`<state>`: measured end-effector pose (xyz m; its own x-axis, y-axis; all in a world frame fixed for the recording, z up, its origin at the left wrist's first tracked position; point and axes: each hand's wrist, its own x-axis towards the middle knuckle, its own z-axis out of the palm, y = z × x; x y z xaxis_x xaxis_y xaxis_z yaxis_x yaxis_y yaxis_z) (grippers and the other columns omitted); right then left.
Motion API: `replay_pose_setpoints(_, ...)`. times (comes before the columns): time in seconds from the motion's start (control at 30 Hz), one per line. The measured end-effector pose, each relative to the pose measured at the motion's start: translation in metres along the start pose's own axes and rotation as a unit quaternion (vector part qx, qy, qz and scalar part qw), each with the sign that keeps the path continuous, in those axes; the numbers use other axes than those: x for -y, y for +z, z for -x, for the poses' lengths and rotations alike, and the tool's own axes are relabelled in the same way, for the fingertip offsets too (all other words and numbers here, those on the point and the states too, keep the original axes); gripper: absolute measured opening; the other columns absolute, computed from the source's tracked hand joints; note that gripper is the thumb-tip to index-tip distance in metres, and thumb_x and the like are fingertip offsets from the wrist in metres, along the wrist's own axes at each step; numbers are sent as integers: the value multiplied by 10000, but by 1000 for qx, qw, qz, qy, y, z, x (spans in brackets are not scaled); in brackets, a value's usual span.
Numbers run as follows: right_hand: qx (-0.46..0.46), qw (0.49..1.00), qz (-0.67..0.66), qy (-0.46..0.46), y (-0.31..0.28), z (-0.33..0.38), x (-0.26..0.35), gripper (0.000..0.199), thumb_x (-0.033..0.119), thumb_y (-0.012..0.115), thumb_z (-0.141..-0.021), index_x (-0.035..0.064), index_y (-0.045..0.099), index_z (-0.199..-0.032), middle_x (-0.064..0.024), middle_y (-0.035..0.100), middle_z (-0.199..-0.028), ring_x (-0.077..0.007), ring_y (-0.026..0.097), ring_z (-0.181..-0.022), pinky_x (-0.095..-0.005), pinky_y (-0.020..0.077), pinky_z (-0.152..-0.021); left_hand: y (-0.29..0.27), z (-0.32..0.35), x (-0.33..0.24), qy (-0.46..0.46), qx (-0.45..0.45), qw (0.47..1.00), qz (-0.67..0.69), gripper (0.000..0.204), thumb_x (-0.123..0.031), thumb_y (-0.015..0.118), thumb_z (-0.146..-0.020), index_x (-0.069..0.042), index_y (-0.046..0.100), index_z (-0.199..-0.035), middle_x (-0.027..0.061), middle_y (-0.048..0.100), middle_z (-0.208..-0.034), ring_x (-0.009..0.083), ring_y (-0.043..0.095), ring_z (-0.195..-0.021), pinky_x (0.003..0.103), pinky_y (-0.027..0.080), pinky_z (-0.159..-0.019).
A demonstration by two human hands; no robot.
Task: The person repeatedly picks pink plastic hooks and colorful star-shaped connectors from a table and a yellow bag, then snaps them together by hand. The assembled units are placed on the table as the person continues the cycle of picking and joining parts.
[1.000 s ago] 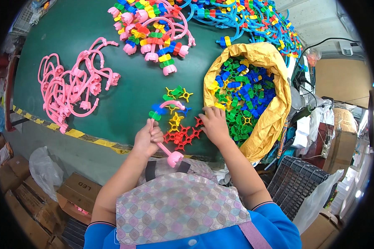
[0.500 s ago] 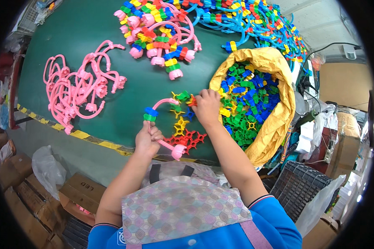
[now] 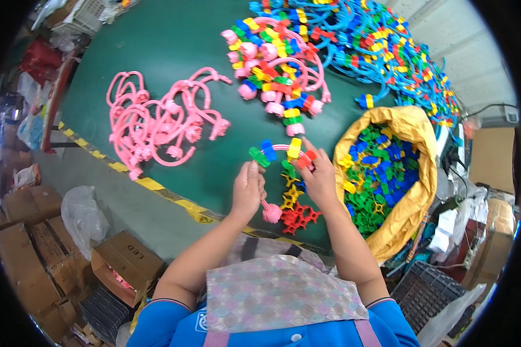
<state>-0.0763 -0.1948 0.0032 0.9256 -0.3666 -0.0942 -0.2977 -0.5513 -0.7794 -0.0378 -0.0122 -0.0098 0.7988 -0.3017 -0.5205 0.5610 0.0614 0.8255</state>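
My left hand (image 3: pixel 249 191) is closed around a bent pink tube (image 3: pixel 280 147), beside a green spoked piece (image 3: pixel 259 157) threaded on it. A blue piece (image 3: pixel 268 150) sits against the green one. The tube's lower end carries a pink cup-shaped knob (image 3: pixel 271 212). Farther along, a yellow piece (image 3: pixel 295 148) is around the tube. At the far end, my right hand (image 3: pixel 320 178) pinches a red spoked piece (image 3: pixel 307 158); its exact seating on the tube is partly hidden by fingers. Below lie loose yellow pieces (image 3: pixel 291 198) and red pieces (image 3: pixel 300 218).
A yellow sack (image 3: pixel 425 144) of green, blue and yellow pieces stands at the right. Bare pink tubes (image 3: pixel 150 124) lie left on the green table (image 3: pixel 173 34). Pink assembled loops (image 3: pixel 283 72) and blue ones (image 3: pixel 353 37) are heaped at the back. Cardboard boxes (image 3: pixel 127 260) stand lower left.
My right hand has come from the loose pieces to the tube's far end. Yellow and red pieces are now at the tube, beyond the blue and green. The whole view has shifted.
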Motion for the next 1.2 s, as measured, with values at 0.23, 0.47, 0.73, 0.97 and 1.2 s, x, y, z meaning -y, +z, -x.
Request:
replay_pose_setpoints(0.23,174,927,-330,44,-7,-37,37,555,106,610,-983,34,368,-1477,-33,651,-956,-77,535,-738,-242,456,-663,-40,-32,-25,100,46,986,-123,347,-362,407,-1088,-46,527,-1007,1,465,-670,92,453,-529,277,415,-498)
replay_pose_setpoints(0.47,-20,891,-452,-37,-4,-135,87,247,153,508,-1046,-14,428,-1210,-115,675,-984,-90,593,-643,-232,465,-543,-67,-102,-46,276,-188,878,-343,378,-257,608,-983,39,524,-1203,190,548,-1138,298,562,-1030,421,464,-883)
replay_pose_setpoints(0.73,-148,919,-365,10,-36,-158,23,492,220,574,-1013,-42,413,-1397,-192,589,-1309,-237,613,-1153,-355,496,-992,-86,-139,-21,195,-109,782,-581,465,-123,688,-878,-16,513,-1295,224,551,-1190,418,544,-1114,499,453,-962)
replay_pose_setpoints(0.97,-50,962,-227,143,-21,-9,-81,261,112,581,-1000,-30,600,-1219,-79,688,-1012,-140,651,-864,-288,534,-792,-86,-49,-7,350,65,753,-553,371,-126,713,-844,-61,590,-1187,160,584,-1098,375,554,-1082,477,455,-910)
replay_pose_setpoints(1.2,-54,973,140,-175,12,10,-71,430,-23,654,-778,63,631,-1199,-117,608,-1197,-338,591,-1056,-423,500,-892,-84,-12,-8,274,66,707,-648,446,-179,770,-799,-66,582,-1188,150,620,-1156,406,483,-1238,553,350,-1059)
